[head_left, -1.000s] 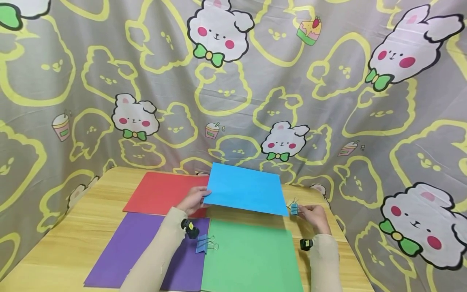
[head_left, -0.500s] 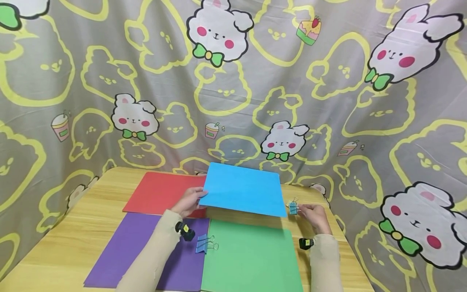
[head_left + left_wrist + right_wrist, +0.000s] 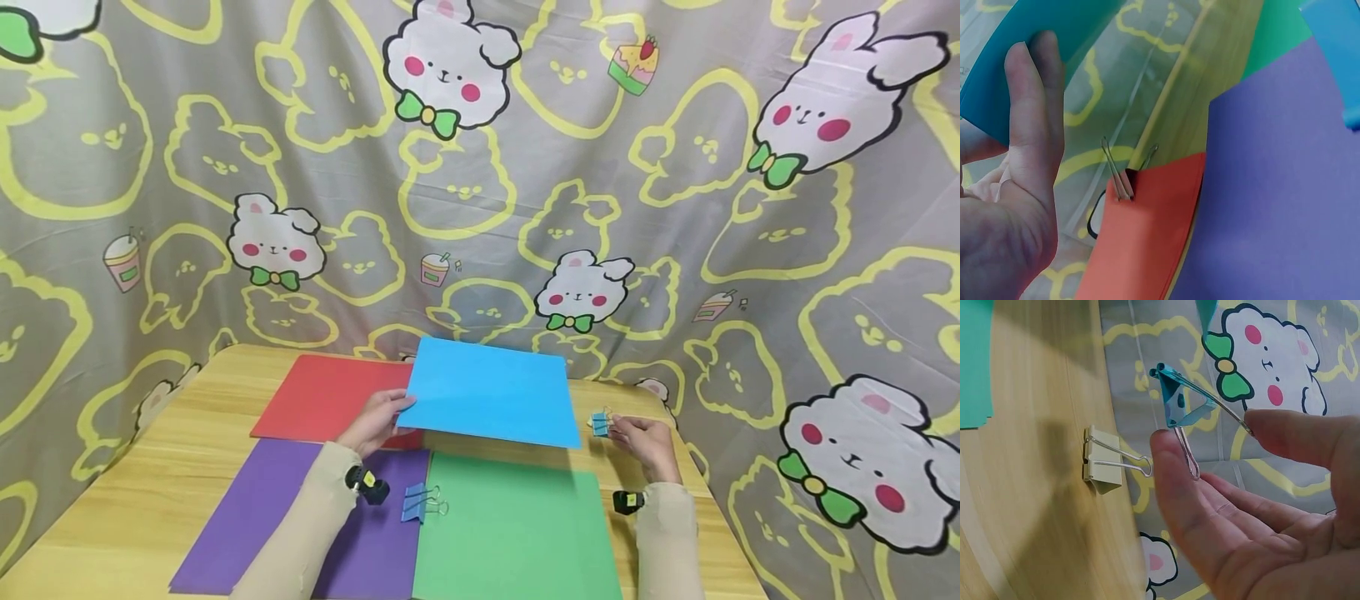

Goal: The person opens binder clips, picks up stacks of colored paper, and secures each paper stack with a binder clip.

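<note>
A blue sheet of card [image 3: 487, 392] is raised above the back of the table, its left edge in the grip of my left hand [image 3: 375, 421]. In the left wrist view two straight fingers [image 3: 1029, 94] lie against one face of the blue card. To the right of the card, my right hand [image 3: 647, 442] pinches a small blue binder clip [image 3: 600, 424]. The right wrist view shows thumb and forefinger on the wire handles of that clip [image 3: 1179, 406], its body pointing away from the palm. A gap separates clip and card in the head view.
Red [image 3: 322, 400], purple [image 3: 240, 508] and green card [image 3: 510, 525] lie on the wooden table [image 3: 97, 500]. A larger blue binder clip [image 3: 413, 503] sits where purple meets green. A reddish clip [image 3: 1124, 184] is on the red corner; a cream clip [image 3: 1104, 459] stands near the table's edge.
My left hand has carried the blue card leftward and slightly toward me. The right hand stays almost in place, with the small clip shifted a little left and turned.
</note>
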Action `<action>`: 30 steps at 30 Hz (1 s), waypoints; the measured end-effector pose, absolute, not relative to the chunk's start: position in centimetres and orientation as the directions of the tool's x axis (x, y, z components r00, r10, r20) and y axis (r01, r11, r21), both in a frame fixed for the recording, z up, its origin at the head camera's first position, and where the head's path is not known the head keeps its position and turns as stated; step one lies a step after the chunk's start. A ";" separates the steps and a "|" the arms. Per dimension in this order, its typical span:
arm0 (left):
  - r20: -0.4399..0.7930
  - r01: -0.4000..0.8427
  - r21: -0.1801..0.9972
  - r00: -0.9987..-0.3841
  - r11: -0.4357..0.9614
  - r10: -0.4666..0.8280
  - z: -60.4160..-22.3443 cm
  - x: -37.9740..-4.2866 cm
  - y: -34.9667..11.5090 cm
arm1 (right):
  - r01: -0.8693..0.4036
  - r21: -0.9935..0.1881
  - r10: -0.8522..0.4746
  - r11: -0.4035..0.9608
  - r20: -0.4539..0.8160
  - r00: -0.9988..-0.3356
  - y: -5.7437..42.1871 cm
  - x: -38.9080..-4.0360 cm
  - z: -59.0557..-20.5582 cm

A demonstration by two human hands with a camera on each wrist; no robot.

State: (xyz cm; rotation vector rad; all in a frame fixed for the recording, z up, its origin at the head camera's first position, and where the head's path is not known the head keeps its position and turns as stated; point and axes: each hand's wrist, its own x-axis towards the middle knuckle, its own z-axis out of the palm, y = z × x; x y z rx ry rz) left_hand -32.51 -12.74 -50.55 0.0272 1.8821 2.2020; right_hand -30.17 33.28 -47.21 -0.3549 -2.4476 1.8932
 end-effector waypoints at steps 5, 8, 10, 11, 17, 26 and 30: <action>-0.136 -0.160 0.979 -0.975 -0.123 0.177 -50.7 -32.1 -13.3 | 0.167 -0.975 0.193 0.144 -0.138 -0.971 33.2 -30.2 -47.2; -0.124 -0.144 0.983 -0.978 -0.112 0.168 -50.8 -31.7 -13.6 | 0.174 -0.979 0.194 0.104 -0.151 -0.969 33.2 -30.2 -47.1; -0.125 -0.144 0.983 -0.979 -0.115 0.161 -50.8 -31.4 -13.8 | 0.172 -0.981 0.190 0.086 -0.153 -0.970 33.2 -30.2 -47.1; -0.123 -0.142 0.983 -0.979 -0.114 0.161 -50.8 -31.3 -13.9 | 0.171 -0.982 0.187 0.083 -0.153 -0.970 33.2 -30.2 -47.1; -0.122 -0.140 0.983 -0.981 -0.120 0.152 -50.9 -30.7 -14.9 | 0.171 -0.983 0.191 0.065 -0.156 -0.969 33.0 -30.3 -47.2; -0.104 -0.118 0.988 -0.985 -0.102 0.135 -51.1 -30.0 -16.1 | 0.175 -0.981 0.203 0.082 -0.155 -0.967 32.7 -30.5 -47.1; -0.091 -0.103 0.991 -0.986 -0.083 0.137 -51.3 -29.5 -16.4 | 0.163 -0.986 0.203 0.046 -0.151 -0.967 32.5 -30.4 -47.0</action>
